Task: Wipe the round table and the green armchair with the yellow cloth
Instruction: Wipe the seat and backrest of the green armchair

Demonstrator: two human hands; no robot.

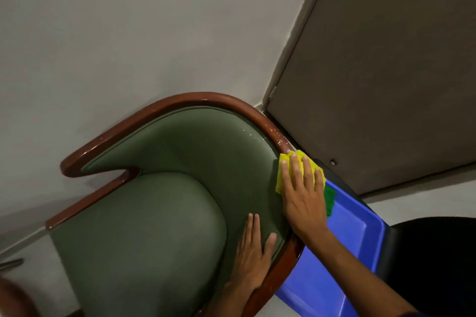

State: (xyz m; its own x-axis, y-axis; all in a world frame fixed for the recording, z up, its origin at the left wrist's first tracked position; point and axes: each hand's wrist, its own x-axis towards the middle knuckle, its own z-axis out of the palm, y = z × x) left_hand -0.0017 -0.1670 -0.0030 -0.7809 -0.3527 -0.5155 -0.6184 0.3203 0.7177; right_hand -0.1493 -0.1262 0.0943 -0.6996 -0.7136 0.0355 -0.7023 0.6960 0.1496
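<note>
The green armchair (159, 218) with a curved brown wooden rim fills the lower middle of the view. My right hand (302, 195) presses the yellow cloth (296, 159) flat against the right part of the rim and the green padding beside it. Small wet drops shine on the rim just above the cloth. My left hand (253, 255) rests flat on the inner padding near the right armrest, fingers spread, holding nothing. The round table is not clearly in view.
A blue plastic bin (345, 252) with a green cloth (329, 199) on its edge stands right of the chair. A black object (435, 252) sits further right. A grey door (386, 72) and a pale wall stand behind. A brown blurred shape (13, 298) shows at the bottom left.
</note>
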